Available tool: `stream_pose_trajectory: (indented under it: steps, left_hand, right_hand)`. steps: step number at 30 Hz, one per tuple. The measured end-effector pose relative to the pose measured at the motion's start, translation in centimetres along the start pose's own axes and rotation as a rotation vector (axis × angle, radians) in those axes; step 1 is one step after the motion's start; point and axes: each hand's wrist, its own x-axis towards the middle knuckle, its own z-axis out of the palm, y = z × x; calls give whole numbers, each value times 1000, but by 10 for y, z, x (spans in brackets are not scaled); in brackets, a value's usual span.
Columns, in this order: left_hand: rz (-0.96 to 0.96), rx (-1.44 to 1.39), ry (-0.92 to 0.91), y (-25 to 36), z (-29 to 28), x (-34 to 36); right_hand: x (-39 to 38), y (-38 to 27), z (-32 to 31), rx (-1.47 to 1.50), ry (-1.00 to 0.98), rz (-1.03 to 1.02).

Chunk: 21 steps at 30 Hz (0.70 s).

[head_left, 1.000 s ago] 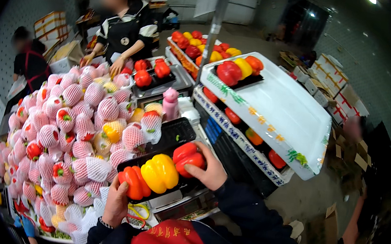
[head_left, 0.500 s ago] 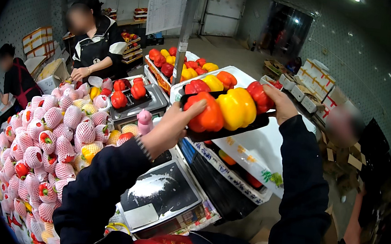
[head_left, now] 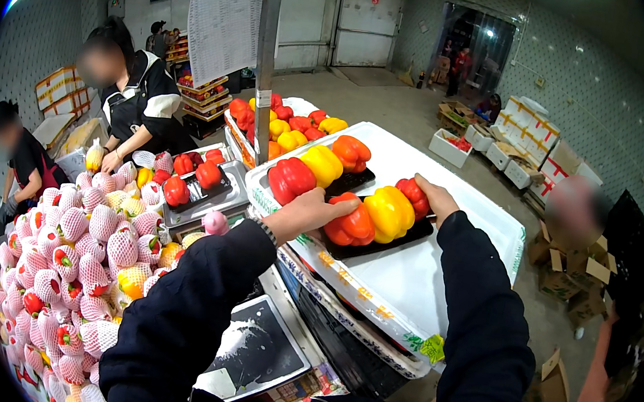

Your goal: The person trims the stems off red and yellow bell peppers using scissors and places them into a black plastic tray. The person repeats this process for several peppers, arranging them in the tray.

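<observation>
My left hand [head_left: 306, 215] and my right hand [head_left: 437, 201] grip the two ends of a black tray [head_left: 380, 246]. In it lie an orange-red bell pepper [head_left: 351, 228], a yellow bell pepper [head_left: 390, 214] and a red bell pepper [head_left: 413, 196]. The tray is low over, or resting on, a large white foam box [head_left: 480, 225]; contact is hard to tell. Just beyond it, a second black tray [head_left: 357, 183] holds a red pepper [head_left: 291, 180], a yellow pepper [head_left: 321, 166] and an orange pepper [head_left: 351, 154].
On my left rises a big heap of net-wrapped peppers [head_left: 89, 255]. A dark-topped scale [head_left: 259, 347] lies below my left forearm. Another scale [head_left: 224, 195] carries a tray of red peppers, near a co-worker [head_left: 140, 103]. A metal post [head_left: 266, 62] stands behind the foam box.
Both hands have carried the tray of peppers lower and slightly right, onto or close above the white foam box. The view has shifted, and the co-worker's hands have moved over the heap.
</observation>
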Motion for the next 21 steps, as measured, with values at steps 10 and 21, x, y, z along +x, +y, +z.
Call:
stream_pose_trajectory:
  steps: [10,21]
  left_hand:
    - [338,548,389,-14,4,-17]
    - [507,450,497,-30,20,-44]
  right_hand:
    - [63,14,24,-115,46,-142]
    - [104,34,38,-344,-14,-343]
